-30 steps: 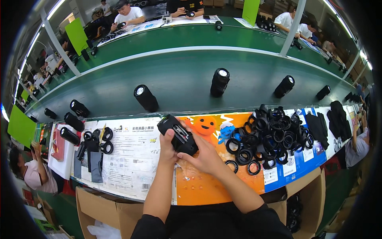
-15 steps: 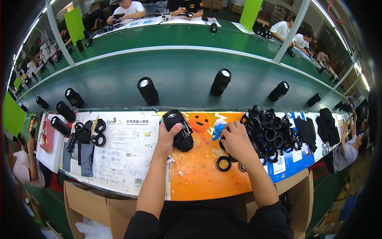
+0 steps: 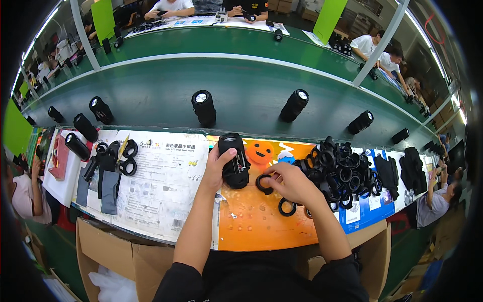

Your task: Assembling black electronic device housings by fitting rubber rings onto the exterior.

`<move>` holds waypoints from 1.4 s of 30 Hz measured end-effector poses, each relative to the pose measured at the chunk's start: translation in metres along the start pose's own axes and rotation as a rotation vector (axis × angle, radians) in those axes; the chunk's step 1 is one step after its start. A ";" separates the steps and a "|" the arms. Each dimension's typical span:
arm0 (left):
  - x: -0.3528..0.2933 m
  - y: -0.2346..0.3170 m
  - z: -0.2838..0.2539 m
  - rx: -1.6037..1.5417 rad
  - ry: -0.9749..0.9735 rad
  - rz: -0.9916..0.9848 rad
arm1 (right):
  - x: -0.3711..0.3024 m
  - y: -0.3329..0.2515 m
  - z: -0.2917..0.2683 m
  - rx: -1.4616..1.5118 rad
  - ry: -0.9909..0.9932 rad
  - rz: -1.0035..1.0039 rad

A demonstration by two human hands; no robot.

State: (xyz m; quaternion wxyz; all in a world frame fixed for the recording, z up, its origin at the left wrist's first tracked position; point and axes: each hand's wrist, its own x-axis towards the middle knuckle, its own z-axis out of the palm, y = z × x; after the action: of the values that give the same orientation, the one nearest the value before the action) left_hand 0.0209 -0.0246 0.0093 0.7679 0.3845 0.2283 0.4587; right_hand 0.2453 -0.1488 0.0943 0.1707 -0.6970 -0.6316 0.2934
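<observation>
My left hand (image 3: pixel 215 169) is wrapped round a black cylindrical speaker (image 3: pixel 235 166), held nearly upright over the orange part of the worktop. To its right, my right hand (image 3: pixel 292 183) pinches a black ring (image 3: pixel 258 186) by its right side, a short gap away from the speaker. A loose black ring (image 3: pixel 287 215) lies just below that hand. Beyond my right wrist is a heap of similar black rings (image 3: pixel 345 174), partly covered by the hand.
Several black speakers (image 3: pixel 204 110) stand or lean along the green conveyor (image 3: pixel 246 95) ahead. At left lie more rings (image 3: pixel 129 167) and grey strips (image 3: pixel 110 194); black cloth-like pieces (image 3: pixel 386 173) lie at right. Open cardboard boxes (image 3: pixel 108 250) sit below. Co-workers (image 3: pixel 173 7) sit across the conveyor.
My right hand has come left from the edge of the heap, now with a ring in its fingers. The speaker in my left hand is more upright. The view has shifted slightly.
</observation>
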 end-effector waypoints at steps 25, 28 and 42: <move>-0.013 0.012 0.022 0.457 -0.150 0.008 | 0.076 -0.063 -0.083 0.166 -0.284 -0.385; -0.013 0.011 0.020 0.423 -0.146 -0.009 | 0.074 -0.069 -0.081 0.082 -0.231 -0.490; -0.011 -0.003 0.015 0.551 -0.119 0.130 | 0.051 -0.064 -0.057 -0.006 -0.095 -0.631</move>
State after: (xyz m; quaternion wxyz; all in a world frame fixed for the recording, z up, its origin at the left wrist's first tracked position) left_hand 0.0281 -0.0413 0.0160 0.6155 0.6188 0.2738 0.4041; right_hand 0.2327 -0.0817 0.1675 0.2218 -0.4529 -0.8246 0.2565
